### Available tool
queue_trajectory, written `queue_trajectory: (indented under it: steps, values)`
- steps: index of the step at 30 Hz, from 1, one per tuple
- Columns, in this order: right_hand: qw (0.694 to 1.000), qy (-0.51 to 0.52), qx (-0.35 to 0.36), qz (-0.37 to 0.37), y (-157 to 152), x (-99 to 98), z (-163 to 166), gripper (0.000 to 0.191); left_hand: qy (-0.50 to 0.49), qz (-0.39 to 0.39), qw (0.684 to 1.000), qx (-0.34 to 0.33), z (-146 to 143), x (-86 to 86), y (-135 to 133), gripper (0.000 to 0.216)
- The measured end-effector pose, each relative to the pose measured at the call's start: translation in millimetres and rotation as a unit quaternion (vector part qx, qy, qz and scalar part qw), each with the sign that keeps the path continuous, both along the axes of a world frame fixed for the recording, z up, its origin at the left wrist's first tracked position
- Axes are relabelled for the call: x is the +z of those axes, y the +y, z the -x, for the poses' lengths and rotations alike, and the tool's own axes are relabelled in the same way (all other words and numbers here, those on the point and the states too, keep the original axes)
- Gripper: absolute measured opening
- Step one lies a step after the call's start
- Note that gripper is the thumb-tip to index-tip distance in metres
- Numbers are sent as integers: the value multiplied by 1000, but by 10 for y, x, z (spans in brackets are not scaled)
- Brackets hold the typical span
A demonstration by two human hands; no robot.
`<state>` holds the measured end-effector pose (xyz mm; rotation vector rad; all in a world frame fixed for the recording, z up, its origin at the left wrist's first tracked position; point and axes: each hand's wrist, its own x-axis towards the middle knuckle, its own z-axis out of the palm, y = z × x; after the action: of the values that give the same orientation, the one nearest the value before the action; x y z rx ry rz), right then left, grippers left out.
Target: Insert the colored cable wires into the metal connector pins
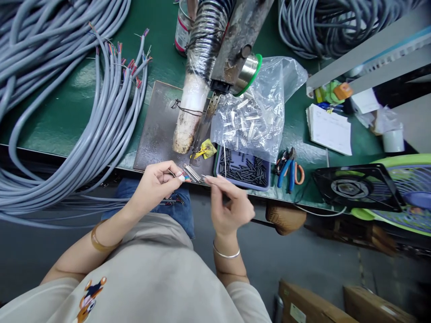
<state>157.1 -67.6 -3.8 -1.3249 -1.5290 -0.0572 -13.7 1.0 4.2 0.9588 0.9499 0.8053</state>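
Note:
My left hand (160, 178) is closed in a pinch on thin coloured wires (186, 178) at the table's front edge. Right beside its fingertips is a multi-pin connector (192, 172), its row of pins facing up. My right hand (231, 201) is closed too, index finger and thumb near the connector's right end; a small pale tip shows at the fingers, too small to name. Just above the connector, a soldering iron (206, 121) in a metal holder points down. A yellow sponge piece (208, 149) lies beside its tip.
Grey cables (111, 121) with stripped ends fill the left. A purple tray (268, 179) holds black tubing pieces; a plastic bag (269, 112) of connectors lies behind it. Rightward are blue-handled pliers (288, 172), a black fan (357, 187) and papers (330, 130). A fume hose (193, 103) hangs overhead.

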Motion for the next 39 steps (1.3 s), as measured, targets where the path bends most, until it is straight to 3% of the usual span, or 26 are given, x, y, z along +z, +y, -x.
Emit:
queue_trajectory:
  steps: [4, 13, 25, 34, 39]
  values:
    - [996, -58, 57, 40, 61, -50, 78, 19, -1, -17, 1000, -4, 1, 25, -2, 14]
    - [999, 6, 47, 27, 155, -130, 155, 19, 6, -57, 996, 67, -77, 17, 35, 21]
    - [999, 1, 43, 7, 240, -130, 126, 20, 14, -102, 992, 76, -121, 27, 64, 17]
    - [996, -72, 47, -8, 212, -127, 119, 21, 14, -72, 995, 69, -112, 82, 73, 18]
    - [997, -55, 45, -6, 233, -144, 125, 20, 13, -62, 995, 73, -120, 60, 69, 19]
